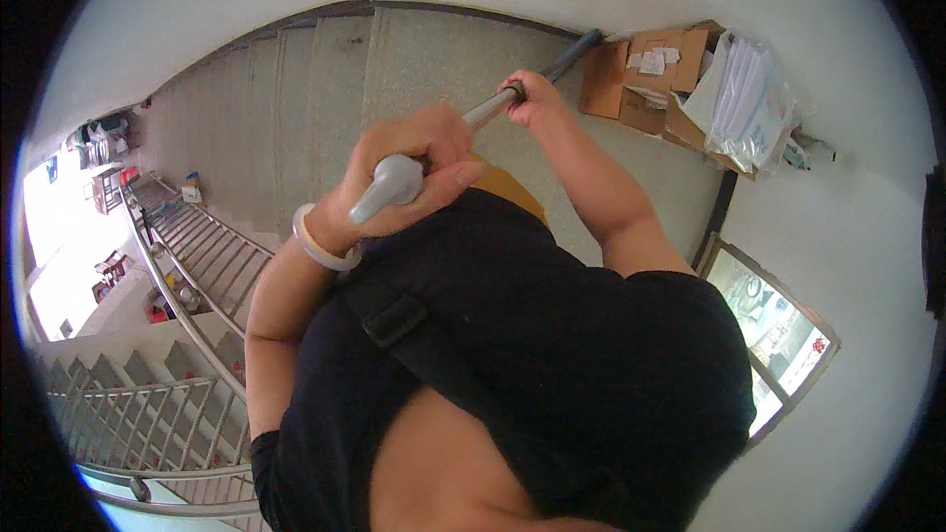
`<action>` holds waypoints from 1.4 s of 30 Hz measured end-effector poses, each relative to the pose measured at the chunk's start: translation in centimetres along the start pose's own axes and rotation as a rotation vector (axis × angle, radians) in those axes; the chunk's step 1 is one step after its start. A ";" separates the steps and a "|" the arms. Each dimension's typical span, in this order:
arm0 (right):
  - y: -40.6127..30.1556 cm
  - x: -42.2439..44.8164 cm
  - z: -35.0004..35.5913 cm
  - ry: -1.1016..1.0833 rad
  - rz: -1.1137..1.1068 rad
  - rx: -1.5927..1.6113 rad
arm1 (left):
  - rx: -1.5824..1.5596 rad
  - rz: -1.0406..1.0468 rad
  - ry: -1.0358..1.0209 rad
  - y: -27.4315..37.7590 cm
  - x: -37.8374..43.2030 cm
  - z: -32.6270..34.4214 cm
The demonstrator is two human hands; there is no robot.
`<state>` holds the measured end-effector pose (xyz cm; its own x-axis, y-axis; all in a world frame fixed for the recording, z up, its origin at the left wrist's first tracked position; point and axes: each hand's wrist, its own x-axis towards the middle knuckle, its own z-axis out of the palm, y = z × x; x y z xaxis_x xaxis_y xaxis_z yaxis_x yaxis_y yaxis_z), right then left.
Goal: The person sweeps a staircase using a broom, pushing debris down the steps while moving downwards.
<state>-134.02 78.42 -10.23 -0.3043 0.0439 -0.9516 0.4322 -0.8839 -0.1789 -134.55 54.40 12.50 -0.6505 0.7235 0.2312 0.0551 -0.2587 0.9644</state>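
Note:
My left hand (414, 162), with a pale bangle at its wrist, is wrapped around the top of a long metal pole (486, 111). A grey plastic end cap (388, 188) with a hooked tip sticks out between thumb and fingers. Farther down, my right hand (531, 96) grips the same pole at a dark collar. Below that hand the pole continues as a dark blue-grey section (573, 55), slanting to the foot of the wall beside a cardboard box (654, 74). Whether a mop or broom head is fitted there, I cannot tell.
A clear plastic bag of white packs (750, 100) rests on the box against the wall. Stone steps (295, 103) descend to the left. A metal stair railing (185, 295) runs at the left, with another flight (140, 399) beyond it. A framed window (776, 332) is at the right.

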 end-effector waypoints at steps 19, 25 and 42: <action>23.3 -0.7 17.0 -0.312 0.256 -0.870 | 0.455 0.104 0.822 8.3 -13.8 1.5; 21.6 -5.6 14.6 -0.682 0.012 -0.583 | 0.602 0.149 0.717 8.6 -14.4 1.4; 19.3 2.0 11.7 -0.053 0.307 -0.445 | -0.007 -0.113 0.796 6.1 -12.5 -4.7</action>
<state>-136.24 56.03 -12.64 -0.1449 -0.2195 -0.9648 0.8221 -0.5693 0.0061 -129.63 40.73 14.88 -0.9969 0.0728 -0.0311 -0.0463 -0.2175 0.9750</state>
